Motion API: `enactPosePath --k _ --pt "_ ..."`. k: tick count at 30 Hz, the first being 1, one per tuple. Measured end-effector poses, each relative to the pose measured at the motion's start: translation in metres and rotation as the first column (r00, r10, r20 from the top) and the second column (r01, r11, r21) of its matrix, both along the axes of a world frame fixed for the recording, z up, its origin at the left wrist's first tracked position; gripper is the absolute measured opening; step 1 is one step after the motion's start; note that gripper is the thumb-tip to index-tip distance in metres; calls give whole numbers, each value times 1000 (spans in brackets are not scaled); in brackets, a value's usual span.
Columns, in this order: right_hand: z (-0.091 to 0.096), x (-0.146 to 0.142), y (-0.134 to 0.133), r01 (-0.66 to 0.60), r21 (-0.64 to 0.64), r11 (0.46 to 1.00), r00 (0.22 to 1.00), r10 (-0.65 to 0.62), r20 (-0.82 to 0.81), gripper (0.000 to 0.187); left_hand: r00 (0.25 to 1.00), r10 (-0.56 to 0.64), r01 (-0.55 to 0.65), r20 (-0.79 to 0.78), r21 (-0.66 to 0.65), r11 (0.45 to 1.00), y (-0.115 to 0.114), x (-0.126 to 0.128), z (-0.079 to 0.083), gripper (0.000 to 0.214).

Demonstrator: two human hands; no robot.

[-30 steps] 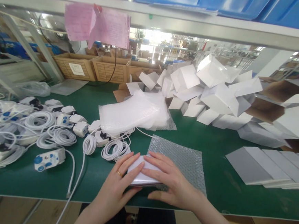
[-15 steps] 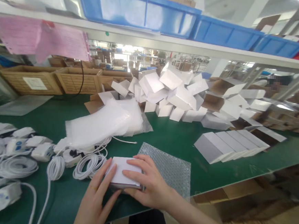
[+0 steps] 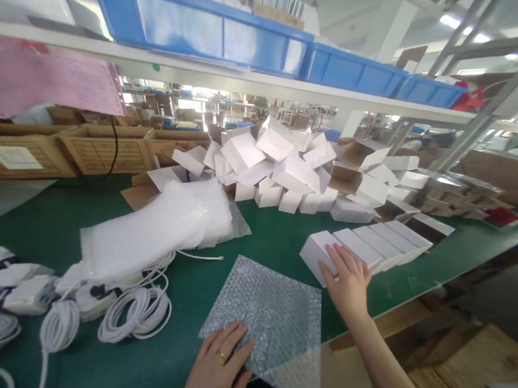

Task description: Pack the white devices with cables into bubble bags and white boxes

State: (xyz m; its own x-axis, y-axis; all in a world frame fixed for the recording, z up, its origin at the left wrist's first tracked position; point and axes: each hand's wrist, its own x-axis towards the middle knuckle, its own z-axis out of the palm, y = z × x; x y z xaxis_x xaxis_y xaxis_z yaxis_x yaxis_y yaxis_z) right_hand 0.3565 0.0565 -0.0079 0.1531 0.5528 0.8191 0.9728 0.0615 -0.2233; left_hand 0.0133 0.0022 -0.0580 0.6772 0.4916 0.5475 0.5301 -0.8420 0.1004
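My right hand (image 3: 348, 285) grips a white box (image 3: 314, 255) at the near left end of a row of similar white boxes (image 3: 385, 243). Its thumb is on the box's front and the fingers rest over the top. My left hand (image 3: 221, 361) lies on the near left part of a bubble wrap sheet (image 3: 271, 314), fingers stretched out and slightly apart. A gold ring shows on that hand. The bubble wrap is spread on the green table (image 3: 191, 308), its near corner reaching past the edge.
A pile of open white boxes (image 3: 283, 166) stands at the back. Left of it lies a stack of white plastic bags (image 3: 158, 222), beside coiled white cables (image 3: 137, 316) with white sockets (image 3: 31, 292). Blue bins (image 3: 191, 27) line the shelf above; cardboard boxes (image 3: 105, 149) stand behind.
My right hand has carried the white box from the near table edge to the row at the right. My left hand has let go of it and moved onto the bubble wrap. The view has shifted right.
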Motion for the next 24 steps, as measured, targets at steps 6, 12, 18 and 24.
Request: enactPosePath --k 6,12,18,24 --pt "6 -48 -17 -195 -107 975 978 201 51 27 996 37 -20 80 -201 979 -17 1 -3 44" --pt "-51 -120 -32 -566 -596 570 733 678 -47 54 923 227 -150 312 -253 956 -31 -15 11 24" --pt "-75 -104 44 -279 -694 663 895 441 62 51 805 469 -422 363 -205 883 -33 -69 49 21" --pt "-22 -142 46 -517 -483 706 813 581 -22 40 551 709 -720 440 -179 671 14 -151 64 21"
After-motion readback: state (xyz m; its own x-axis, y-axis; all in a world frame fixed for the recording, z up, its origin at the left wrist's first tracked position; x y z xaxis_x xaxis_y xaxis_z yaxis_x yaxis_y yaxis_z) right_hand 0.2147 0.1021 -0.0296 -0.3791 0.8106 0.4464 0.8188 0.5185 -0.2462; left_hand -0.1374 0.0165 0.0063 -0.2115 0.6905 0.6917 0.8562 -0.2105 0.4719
